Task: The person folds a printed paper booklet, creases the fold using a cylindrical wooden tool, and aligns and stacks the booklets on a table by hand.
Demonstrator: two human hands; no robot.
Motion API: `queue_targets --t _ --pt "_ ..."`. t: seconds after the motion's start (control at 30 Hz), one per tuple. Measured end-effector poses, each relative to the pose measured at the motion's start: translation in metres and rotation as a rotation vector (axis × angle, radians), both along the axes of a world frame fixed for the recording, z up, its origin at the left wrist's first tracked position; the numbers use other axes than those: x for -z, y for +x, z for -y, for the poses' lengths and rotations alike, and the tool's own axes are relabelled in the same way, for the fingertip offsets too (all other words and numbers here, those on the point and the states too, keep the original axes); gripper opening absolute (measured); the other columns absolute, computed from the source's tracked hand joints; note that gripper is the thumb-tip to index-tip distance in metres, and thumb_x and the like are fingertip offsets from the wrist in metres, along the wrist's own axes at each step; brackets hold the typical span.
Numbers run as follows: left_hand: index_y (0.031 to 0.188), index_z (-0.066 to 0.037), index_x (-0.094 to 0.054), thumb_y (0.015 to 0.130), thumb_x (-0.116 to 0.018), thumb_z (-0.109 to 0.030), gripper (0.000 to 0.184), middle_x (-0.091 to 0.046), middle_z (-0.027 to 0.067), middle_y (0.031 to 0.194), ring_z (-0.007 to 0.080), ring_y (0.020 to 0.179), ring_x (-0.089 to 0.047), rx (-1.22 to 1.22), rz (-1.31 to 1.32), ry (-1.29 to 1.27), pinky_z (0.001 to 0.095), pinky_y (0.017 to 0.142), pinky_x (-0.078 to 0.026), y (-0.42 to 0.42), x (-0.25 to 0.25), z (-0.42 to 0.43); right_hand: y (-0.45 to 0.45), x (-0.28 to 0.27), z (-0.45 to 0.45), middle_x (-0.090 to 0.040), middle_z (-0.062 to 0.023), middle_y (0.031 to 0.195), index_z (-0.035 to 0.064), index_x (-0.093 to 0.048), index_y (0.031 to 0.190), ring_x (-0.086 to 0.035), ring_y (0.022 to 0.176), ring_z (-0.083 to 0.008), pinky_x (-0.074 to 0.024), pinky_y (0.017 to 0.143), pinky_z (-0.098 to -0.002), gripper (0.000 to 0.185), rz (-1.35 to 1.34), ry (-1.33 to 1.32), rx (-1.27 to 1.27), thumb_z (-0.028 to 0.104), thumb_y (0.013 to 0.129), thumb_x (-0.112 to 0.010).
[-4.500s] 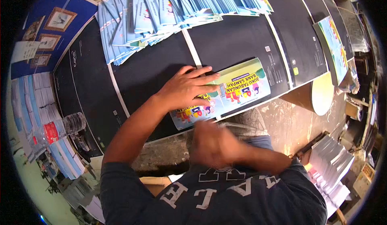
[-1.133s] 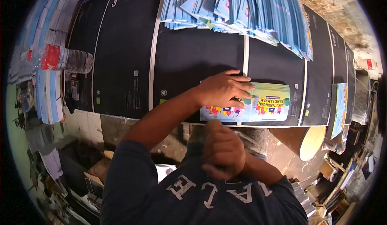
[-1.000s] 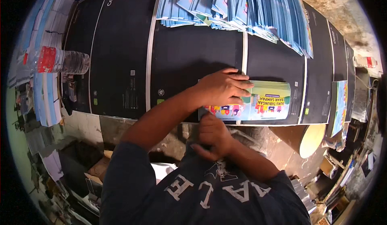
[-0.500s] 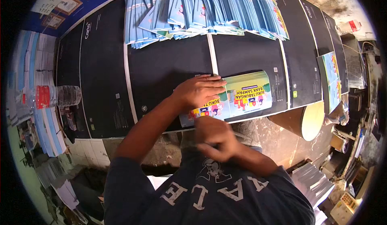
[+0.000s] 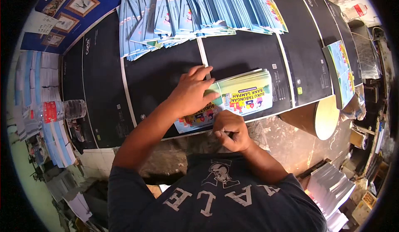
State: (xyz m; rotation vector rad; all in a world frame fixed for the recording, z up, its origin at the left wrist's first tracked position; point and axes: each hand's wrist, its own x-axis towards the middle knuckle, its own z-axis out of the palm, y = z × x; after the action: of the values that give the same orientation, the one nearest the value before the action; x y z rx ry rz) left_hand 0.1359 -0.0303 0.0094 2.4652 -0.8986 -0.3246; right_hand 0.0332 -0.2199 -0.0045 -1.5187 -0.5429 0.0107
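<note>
Printed booklets (image 5: 249, 91) with "BUKU TABUNGAN BANK SAMPAH" on the yellow and blue cover lie as a thin stack near the table's front edge, cover side up. Over their left part rests my left hand (image 5: 193, 88), fingers spread, its thumb side on the cover and its fingertips near the back edge. My right hand (image 5: 231, 131) is curled into a fist at the front edge of the booklets, close to their middle. Whatever it may hold is hidden inside the fingers.
A large heap of blue booklets (image 5: 208, 11) spreads along the back of the black table (image 5: 245, 53). Another booklet stack (image 5: 343, 74) lies at the right end. A plastic bottle (image 5: 62, 110) is at the left, and a cardboard tube (image 5: 324, 117) stands below the right edge.
My left hand has shifted left and its fingers have spread. My right fist, blurred before, is now sharper and slightly farther right. The camera view has turned a little.
</note>
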Motion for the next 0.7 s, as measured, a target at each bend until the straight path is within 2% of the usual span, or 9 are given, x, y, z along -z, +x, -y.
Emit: queue_targets --t 0.07,0.1,0.17,0.2,0.3,0.47,0.57,0.6,0.7 --pt "0.112 -0.002 -0.072 0.086 -0.075 -0.035 0.042 -0.061 0.0165 0.133 0.0316 0.129 -0.054 -0.092 -0.116 0.054 0.0442 0.103 -0.043 0.006 -0.018 0.009 0.001 -0.001 0.002 -0.058 -0.0073 0.064 0.0053 -0.05 0.06 -0.055 0.059 -0.0272 -0.0397 0.061 -0.038 0.024 0.016 -0.006 -0.015 0.007 0.079 -0.065" --pt "0.112 -0.002 -0.072 0.086 -0.075 -0.035 0.042 -0.061 0.0165 0.133 0.0316 0.129 -0.054 -0.091 -0.114 0.057 0.0442 0.103 -0.043 0.011 -0.021 0.013 0.001 -0.002 0.003 -0.06 -0.0082 0.065 0.0044 -0.051 0.061 -0.056 0.061 -0.0275 -0.0415 0.062 -0.0373 0.023 0.024 -0.017 -0.031 0.005 0.08 -0.063" --pt "0.103 -0.004 -0.074 0.084 -0.076 -0.032 0.033 -0.073 0.0172 0.105 0.031 0.099 -0.069 -0.209 -0.553 0.125 0.0436 0.086 -0.052 0.027 -0.021 0.02 0.0 -0.002 0.003 -0.06 -0.0077 0.065 0.0047 -0.051 0.061 -0.056 0.06 -0.0271 -0.0412 0.061 -0.0373 0.023 0.021 -0.031 -0.015 0.006 0.08 -0.064" --pt "0.101 -0.002 -0.074 0.084 -0.076 -0.03 0.033 -0.072 0.022 0.09 0.0358 0.081 -0.071 -0.122 -0.582 0.028 0.0417 0.077 -0.054 0.036 -0.004 0.013 0.0 -0.002 0.002 -0.06 -0.0072 0.065 0.005 -0.051 0.061 -0.056 0.06 -0.0267 -0.0409 0.061 -0.0373 0.024 0.018 -0.049 -0.005 0.006 0.081 -0.065" --pt "0.093 -0.001 -0.074 0.082 -0.077 -0.031 0.032 -0.072 0.0219 0.093 0.0354 0.087 -0.071 -0.083 -0.696 0.034 0.0427 0.078 -0.054 0.043 -0.007 0.016 0.002 -0.002 0.001 -0.06 -0.0067 0.065 0.0055 -0.051 0.061 -0.055 0.059 -0.0263 -0.0402 0.061 -0.0371 0.026 -0.002 0.002 0.011 0.008 0.082 -0.066" --pt "0.091 -0.002 -0.071 0.081 -0.077 -0.024 0.025 -0.072 0.0169 0.084 0.0356 0.08 -0.071 -0.066 0.272 0.009 0.0447 0.071 -0.053 -0.028 -0.01 0.02 0.003 -0.006 -0.001 -0.06 -0.007 0.064 0.0055 -0.05 0.061 -0.055 0.06 -0.0265 -0.0398 0.061 -0.0371 0.022 0.037 0.011 0.018 0.005 0.078 -0.065" --pt "0.091 -0.004 -0.071 0.081 -0.077 -0.023 0.023 -0.072 0.0161 0.086 0.0344 0.082 -0.071 -0.144 0.29 -0.086 0.0454 0.071 -0.053 -0.04 -0.014 0.02 0.005 -0.01 0.0 -0.059 -0.0073 0.064 0.0055 -0.05 0.061 -0.055 0.06 -0.0268 -0.04 0.061 -0.0372 0.02 0.059 -0.015 -0.002 0.004 0.075 -0.064" --pt "0.091 -0.004 -0.071 0.081 -0.077 -0.023 0.023 -0.072 0.0161 0.086 0.0344 0.082 -0.071 -0.154 0.286 -0.08 0.0454 0.071 -0.053 -0.034 -0.014 0.022 0.005 -0.009 -0.001 -0.06 -0.0074 0.065 0.0056 -0.05 0.06 -0.055 0.06 -0.027 -0.0402 0.061 -0.0374 0.019 0.059 -0.028 -0.009 0.004 0.074 -0.064" --pt "0.086 -0.007 -0.07 0.078 -0.078 -0.02 0.017 -0.071 0.013 0.087 0.0319 0.084 -0.066 -0.348 -0.5 -0.003 0.043 0.075 -0.049 0.015 -0.006 0.026 0.001 -0.004 -0.003 -0.06 -0.007 0.065 0.0056 -0.052 0.061 -0.055 0.06 -0.0265 -0.0404 0.061 -0.0378 0.019 -0.006 -0.007 0.038 0.005 0.076 -0.064"
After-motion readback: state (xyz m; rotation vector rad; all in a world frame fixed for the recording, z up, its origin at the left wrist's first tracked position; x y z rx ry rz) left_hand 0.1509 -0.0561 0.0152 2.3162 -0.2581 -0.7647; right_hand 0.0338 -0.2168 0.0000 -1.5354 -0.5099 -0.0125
